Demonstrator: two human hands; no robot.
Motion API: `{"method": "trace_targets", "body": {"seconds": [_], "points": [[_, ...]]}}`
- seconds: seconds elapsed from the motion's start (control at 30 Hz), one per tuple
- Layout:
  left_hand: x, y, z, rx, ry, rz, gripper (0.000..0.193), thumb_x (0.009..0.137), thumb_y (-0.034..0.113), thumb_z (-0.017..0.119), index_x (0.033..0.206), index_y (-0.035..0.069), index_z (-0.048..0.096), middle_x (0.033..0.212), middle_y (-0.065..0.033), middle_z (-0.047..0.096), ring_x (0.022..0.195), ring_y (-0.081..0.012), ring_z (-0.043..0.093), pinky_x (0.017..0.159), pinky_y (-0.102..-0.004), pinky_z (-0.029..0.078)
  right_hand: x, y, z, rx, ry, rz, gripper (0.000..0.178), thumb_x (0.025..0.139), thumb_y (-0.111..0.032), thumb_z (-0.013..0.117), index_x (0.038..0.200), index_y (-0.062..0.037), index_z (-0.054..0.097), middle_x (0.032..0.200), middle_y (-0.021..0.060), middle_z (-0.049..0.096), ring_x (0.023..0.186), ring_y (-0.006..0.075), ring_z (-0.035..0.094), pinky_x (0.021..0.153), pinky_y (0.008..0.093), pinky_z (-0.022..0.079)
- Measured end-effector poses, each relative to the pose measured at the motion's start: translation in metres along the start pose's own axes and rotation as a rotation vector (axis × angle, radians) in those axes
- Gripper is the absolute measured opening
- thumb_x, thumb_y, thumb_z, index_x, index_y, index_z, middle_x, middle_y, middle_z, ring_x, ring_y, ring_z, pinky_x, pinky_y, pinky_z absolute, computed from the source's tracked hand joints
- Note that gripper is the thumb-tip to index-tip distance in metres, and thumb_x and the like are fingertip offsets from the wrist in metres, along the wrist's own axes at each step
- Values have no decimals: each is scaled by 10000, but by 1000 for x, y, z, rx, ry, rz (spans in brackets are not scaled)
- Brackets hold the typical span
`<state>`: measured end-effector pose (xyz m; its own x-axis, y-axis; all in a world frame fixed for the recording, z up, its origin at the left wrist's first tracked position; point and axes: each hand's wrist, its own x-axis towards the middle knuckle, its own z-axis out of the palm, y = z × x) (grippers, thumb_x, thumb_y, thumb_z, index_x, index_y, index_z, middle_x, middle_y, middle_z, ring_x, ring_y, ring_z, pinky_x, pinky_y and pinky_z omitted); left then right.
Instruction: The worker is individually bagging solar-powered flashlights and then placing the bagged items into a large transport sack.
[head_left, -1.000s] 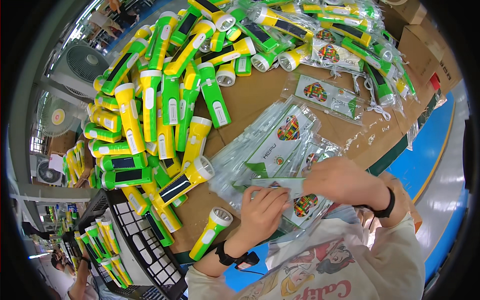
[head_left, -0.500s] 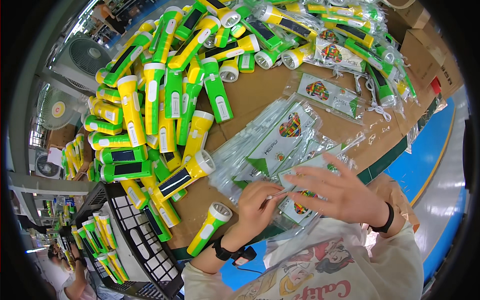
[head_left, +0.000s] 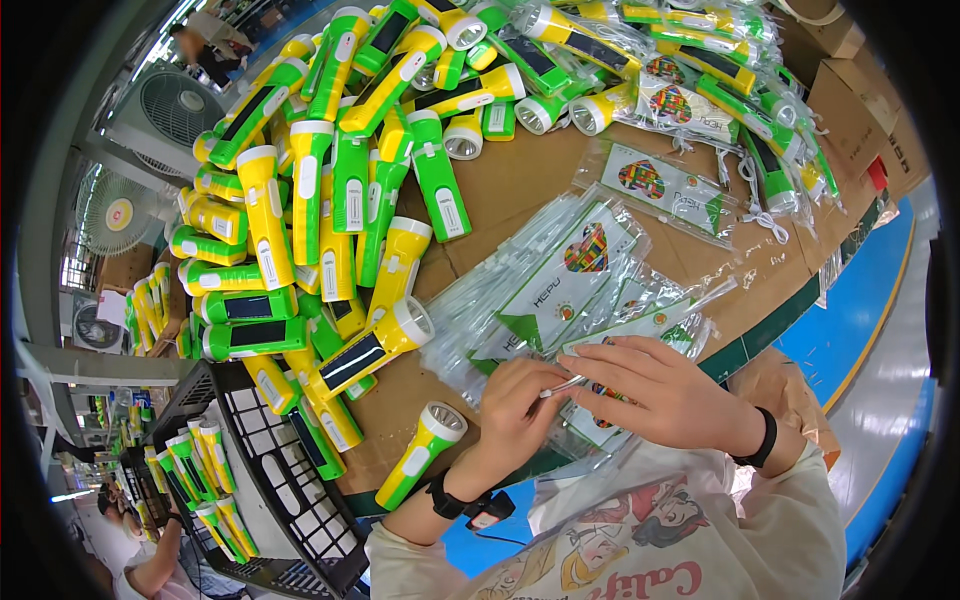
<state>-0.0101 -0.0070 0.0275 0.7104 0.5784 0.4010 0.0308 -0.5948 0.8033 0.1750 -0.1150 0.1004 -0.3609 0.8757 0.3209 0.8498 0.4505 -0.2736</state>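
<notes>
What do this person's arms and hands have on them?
No gloves! The left hand has a black wristband with a small, dark, boxy gadget beside it and a thin dark cable below. The right hand has a plain black band. Both sleeves are short and whitish.

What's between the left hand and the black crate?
Head view: one loose yellow-and-green flashlight on brown cardboard, lens end toward the left hand. Higher up, ends of piled flashlights cover part of the black crate.
</notes>
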Motion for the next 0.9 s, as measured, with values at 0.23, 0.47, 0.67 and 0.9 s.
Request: {"method": "trace_targets", "body": {"seconds": [0.23, 0.47, 0.67, 0.9], "points": [[-4, -3, 3, -59, -5, 66, 171, 724, -47, 724, 868, 13, 653, 911, -116, 667, 735, -245, 611, 650, -324, 466, 0, 3, 12, 90, -2, 137, 312, 762, -174, 673, 1019, -11, 603, 1269, 139, 561, 1207, 289, 520, 990, 429, 414], [-7, 9, 2, -94, -124, 5, 201, 740, -113, 697, 900, 1, 654, 1139, -152, 591, 764, -232, 623, 634, -295, 491, -2, 18, 12, 53, -65, 158, 299, 769, -249, 704, 910, -13, 586, 1264, 147, 560, 1249, 298, 467, 987, 438, 385], [-3, 6, 1, -202, -38, 111, 150, 769, -93, 675, 891, -16, 635, 1001, -145, 634, 721, -242, 595, 633, -320, 499, -3, 52, -16, -5, -78, 273, 262, 822, -299, 667, 871, -42, 652, 1241, 99, 584, 1260, 324, 456, 1005, 463, 361], [-9, 11, -3, -210, -118, 18, 145, 773, -83, 657, 888, -10, 607, 848, -123, 588, 712, -248, 568, 614, -302, 465, -6, 79, -40, 3, -11, 436, 186, 872, -217, 616, 928, -51, 678, 1215, 94, 604, 1264, 349, 455, 1018, 472, 362]]}}
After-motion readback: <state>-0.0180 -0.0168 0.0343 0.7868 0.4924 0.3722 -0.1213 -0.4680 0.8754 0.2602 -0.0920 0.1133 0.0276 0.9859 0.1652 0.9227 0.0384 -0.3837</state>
